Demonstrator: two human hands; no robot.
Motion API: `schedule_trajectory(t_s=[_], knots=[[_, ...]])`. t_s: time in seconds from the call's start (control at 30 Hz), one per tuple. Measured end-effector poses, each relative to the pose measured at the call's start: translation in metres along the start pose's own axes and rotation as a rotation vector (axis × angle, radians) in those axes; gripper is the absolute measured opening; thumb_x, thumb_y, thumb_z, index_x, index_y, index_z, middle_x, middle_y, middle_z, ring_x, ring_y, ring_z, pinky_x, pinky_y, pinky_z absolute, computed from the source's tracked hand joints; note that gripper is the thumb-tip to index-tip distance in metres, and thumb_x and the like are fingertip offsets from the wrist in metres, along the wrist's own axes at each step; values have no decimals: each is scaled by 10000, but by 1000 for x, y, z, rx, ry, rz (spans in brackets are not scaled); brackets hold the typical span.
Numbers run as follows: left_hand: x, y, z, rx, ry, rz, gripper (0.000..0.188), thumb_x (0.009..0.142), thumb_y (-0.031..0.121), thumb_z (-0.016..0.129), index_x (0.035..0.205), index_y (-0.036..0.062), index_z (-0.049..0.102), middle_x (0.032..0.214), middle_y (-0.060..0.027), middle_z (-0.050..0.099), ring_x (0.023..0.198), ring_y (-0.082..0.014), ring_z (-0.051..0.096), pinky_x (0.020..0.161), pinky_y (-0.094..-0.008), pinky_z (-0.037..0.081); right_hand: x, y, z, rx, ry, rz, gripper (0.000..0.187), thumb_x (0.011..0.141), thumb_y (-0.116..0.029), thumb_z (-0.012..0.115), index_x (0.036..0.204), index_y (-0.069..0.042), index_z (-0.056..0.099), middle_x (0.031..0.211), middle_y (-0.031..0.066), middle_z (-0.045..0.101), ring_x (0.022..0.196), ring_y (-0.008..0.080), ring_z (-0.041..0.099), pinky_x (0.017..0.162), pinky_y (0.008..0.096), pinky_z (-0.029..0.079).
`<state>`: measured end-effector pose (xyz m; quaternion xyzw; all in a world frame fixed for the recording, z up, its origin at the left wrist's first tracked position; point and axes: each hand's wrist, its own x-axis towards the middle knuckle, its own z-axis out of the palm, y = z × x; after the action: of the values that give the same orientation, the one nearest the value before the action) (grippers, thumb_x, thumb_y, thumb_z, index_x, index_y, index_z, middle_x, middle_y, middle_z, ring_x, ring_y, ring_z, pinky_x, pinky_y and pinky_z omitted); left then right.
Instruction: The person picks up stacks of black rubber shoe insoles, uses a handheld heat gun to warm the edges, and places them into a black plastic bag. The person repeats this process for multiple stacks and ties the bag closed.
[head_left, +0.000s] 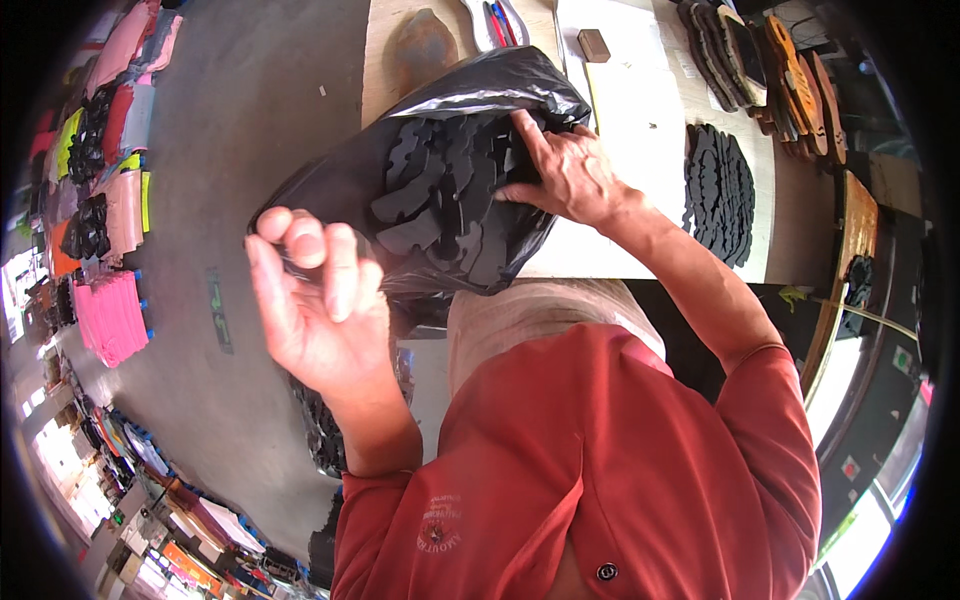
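Note:
A black plastic bag [330, 190] lies across the table's front left part, its mouth spread wide. Inside it are several flat black cut pieces [425, 195] with wavy, notched edges, in a loose heap. My left hand [325, 290] is at the bag's left end, fingers curled and thumb pinching its edge. At the right side of the mouth my right hand [575, 170] rests with fingers apart. Its index finger lies along the rim, and its thumb reaches in over the pieces, holding none.
A stack of similar black pieces [718, 195] sits on the table [640, 235] at right. Beyond are sole-shaped pieces [795, 80], a small brown block [593, 45], a rusty rounded object [425, 50] and a white tray with pens [497, 22]. Piles of coloured sheets [110, 315] line the left.

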<state>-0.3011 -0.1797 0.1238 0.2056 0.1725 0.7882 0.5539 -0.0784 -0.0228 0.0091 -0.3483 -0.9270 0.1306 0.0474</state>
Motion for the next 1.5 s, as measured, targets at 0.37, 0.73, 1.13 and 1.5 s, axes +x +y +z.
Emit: schedule_trajectory(t_s=[0.37,0.73,1.13,1.5], knots=[[4,13,-15,6,26,49,327,1150,284,389,1261,19,546,1005,-63,609,630,-116,413,481,-245,353,-33,25,-23,91,127,-85,983,762,-47,817,1598,-102,303,954,151,664,861,355,698,791,412,594],[-8,-93,-28,1750,-219,-38,581,806,211,869,1296,-3,643,1098,-183,711,870,-307,684,809,-401,556,-5,17,-75,498,-8,-96,207,775,-40,637,973,-33,698,880,133,727,831,311,725,791,403,591],[8,-129,-83,1821,-122,139,127,902,63,727,1022,27,747,942,-138,771,830,-290,753,751,-376,586,-31,34,-98,258,-259,-282,71,664,9,618,636,-55,634,744,13,576,824,220,578,877,363,440],[-20,-22,-10,866,314,-288,276,1098,201,516,1093,9,714,908,-97,727,554,-89,566,475,-208,336,-61,14,-26,-164,-35,-388,260,888,-313,721,987,-72,712,823,53,624,963,241,595,1020,437,405]])
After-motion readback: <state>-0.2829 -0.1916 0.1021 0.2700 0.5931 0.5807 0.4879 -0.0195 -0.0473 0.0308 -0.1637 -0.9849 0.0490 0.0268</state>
